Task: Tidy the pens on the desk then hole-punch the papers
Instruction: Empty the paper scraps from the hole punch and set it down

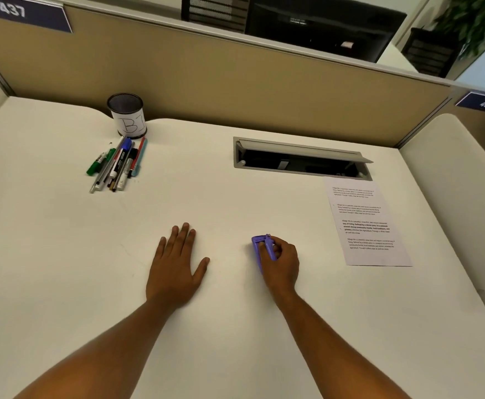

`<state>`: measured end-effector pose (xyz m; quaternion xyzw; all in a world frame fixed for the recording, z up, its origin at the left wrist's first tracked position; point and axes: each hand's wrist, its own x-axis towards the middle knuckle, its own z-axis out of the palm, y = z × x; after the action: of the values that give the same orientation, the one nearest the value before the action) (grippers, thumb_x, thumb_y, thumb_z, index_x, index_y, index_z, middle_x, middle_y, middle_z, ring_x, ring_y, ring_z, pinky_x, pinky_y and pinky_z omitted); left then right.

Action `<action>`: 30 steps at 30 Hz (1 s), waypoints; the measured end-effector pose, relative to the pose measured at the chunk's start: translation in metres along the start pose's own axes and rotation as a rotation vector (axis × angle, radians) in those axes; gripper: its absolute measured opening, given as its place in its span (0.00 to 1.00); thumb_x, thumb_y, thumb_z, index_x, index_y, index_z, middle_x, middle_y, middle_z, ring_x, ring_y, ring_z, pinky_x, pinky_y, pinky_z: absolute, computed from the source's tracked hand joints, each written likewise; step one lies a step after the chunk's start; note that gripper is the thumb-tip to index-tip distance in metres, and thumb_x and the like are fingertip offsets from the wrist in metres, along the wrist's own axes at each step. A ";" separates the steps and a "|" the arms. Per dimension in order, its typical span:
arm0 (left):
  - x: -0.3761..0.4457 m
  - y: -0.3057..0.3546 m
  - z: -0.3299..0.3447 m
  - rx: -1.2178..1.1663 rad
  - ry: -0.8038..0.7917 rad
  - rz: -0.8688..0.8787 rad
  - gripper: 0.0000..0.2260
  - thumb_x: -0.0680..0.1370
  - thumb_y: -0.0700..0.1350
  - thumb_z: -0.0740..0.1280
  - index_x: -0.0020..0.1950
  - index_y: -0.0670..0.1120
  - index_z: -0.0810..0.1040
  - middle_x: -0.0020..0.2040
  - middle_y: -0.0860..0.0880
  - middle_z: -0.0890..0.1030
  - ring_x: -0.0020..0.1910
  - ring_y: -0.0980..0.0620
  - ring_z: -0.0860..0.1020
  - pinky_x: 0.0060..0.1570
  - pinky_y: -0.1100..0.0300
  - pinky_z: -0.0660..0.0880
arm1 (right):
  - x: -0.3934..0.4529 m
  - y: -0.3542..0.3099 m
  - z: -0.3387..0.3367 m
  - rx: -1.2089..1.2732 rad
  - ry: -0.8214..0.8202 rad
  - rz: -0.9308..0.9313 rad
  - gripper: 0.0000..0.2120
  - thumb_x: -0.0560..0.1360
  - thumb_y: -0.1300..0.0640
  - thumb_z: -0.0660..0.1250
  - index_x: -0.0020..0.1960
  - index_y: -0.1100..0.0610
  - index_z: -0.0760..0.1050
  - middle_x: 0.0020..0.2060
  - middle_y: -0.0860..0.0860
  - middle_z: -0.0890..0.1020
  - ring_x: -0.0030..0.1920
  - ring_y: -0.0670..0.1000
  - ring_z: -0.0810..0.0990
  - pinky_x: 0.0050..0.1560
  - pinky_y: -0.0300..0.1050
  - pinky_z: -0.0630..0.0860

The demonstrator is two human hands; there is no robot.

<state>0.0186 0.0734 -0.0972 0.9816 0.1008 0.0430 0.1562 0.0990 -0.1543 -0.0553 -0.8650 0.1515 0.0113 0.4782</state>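
Right hand [281, 259] fingers curl around purple hole punch [260, 250]; left hand [175, 266] lies flat, empty (pens [116, 164] untidied, likely next).

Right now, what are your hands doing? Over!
Left hand flat on desk, empty. Right hand gripping purple hole punch. Pens loose beside cup. Papers untouched, nothing blocking.

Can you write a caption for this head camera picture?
Right hand grips a purple hole punch; left hand rests flat; pens lie beside the cup.
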 end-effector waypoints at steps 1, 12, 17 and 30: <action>0.000 0.000 -0.001 -0.001 -0.001 0.001 0.33 0.80 0.63 0.52 0.81 0.48 0.53 0.82 0.51 0.51 0.81 0.52 0.46 0.79 0.49 0.50 | 0.003 -0.003 -0.002 0.049 0.003 0.010 0.11 0.76 0.46 0.72 0.55 0.49 0.80 0.50 0.48 0.84 0.47 0.48 0.83 0.50 0.48 0.82; -0.001 0.001 -0.004 -0.008 -0.020 -0.003 0.33 0.81 0.63 0.51 0.81 0.48 0.52 0.82 0.51 0.50 0.81 0.52 0.45 0.79 0.49 0.50 | 0.061 0.001 -0.056 0.024 0.075 0.148 0.12 0.75 0.44 0.73 0.51 0.51 0.81 0.42 0.48 0.84 0.39 0.48 0.81 0.36 0.42 0.77; -0.001 0.001 -0.004 -0.022 -0.008 0.002 0.33 0.81 0.63 0.51 0.81 0.48 0.52 0.82 0.51 0.50 0.81 0.52 0.46 0.79 0.49 0.50 | 0.074 0.016 -0.073 -0.089 0.124 0.143 0.16 0.75 0.43 0.73 0.55 0.54 0.81 0.46 0.52 0.85 0.45 0.55 0.84 0.49 0.53 0.83; 0.000 0.000 -0.001 -0.009 -0.004 -0.005 0.33 0.80 0.63 0.52 0.81 0.49 0.52 0.82 0.52 0.50 0.81 0.52 0.46 0.79 0.50 0.49 | 0.070 0.027 -0.073 -0.205 0.093 0.084 0.26 0.71 0.42 0.76 0.64 0.53 0.77 0.55 0.52 0.82 0.54 0.56 0.83 0.58 0.57 0.80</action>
<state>0.0182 0.0738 -0.0967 0.9807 0.1028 0.0412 0.1609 0.1493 -0.2455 -0.0492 -0.9020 0.2075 0.0065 0.3786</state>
